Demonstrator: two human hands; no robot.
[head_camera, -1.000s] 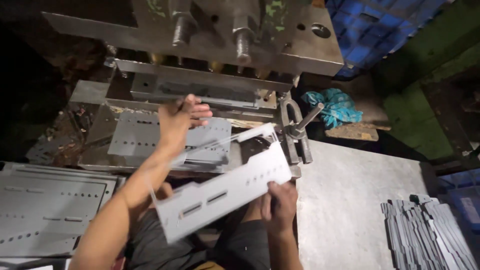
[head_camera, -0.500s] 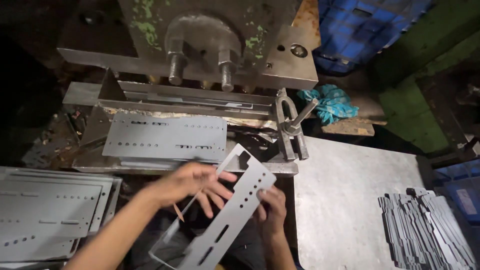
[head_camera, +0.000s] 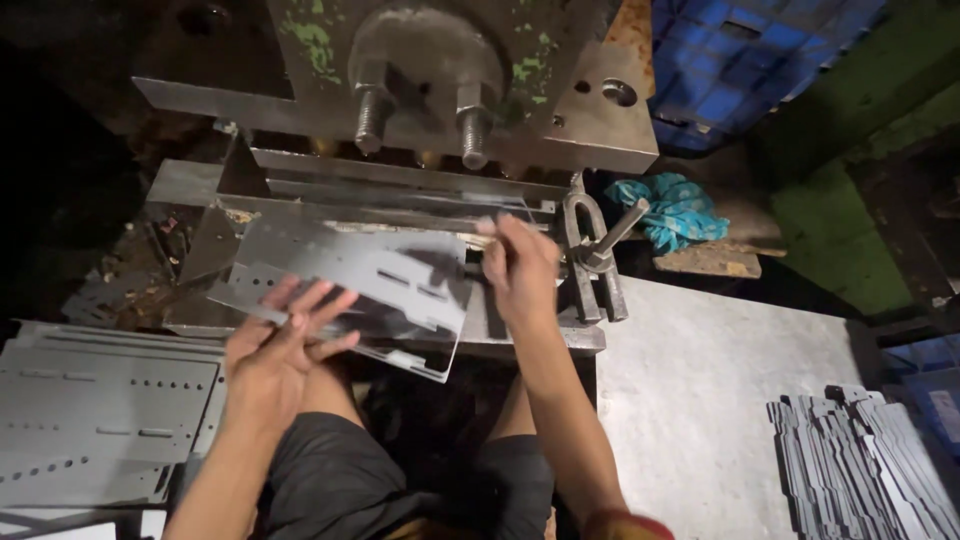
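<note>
A grey perforated metal sheet (head_camera: 370, 275) lies tilted across the bed of a heavy press (head_camera: 420, 60), in front of its die slot. My left hand (head_camera: 285, 345) holds the sheet's near left edge, fingers spread on top. At the sheet's far right corner, my right hand (head_camera: 520, 265) has its fingers pinched together next to the die. A second sheet edge (head_camera: 415, 362) shows just under the first, towards my lap.
A stack of similar perforated sheets (head_camera: 100, 420) lies at the left. Several narrow grey strips (head_camera: 860, 470) are piled at the lower right on a grey steel table (head_camera: 700, 400). A clamp with a bolt (head_camera: 595, 250), a teal cloth (head_camera: 670, 210) and a blue crate (head_camera: 740, 70) lie to the right.
The sheet I held tilted near my lap has moved forward and up onto the press bed. My right hand has come up from under it to its far right corner.
</note>
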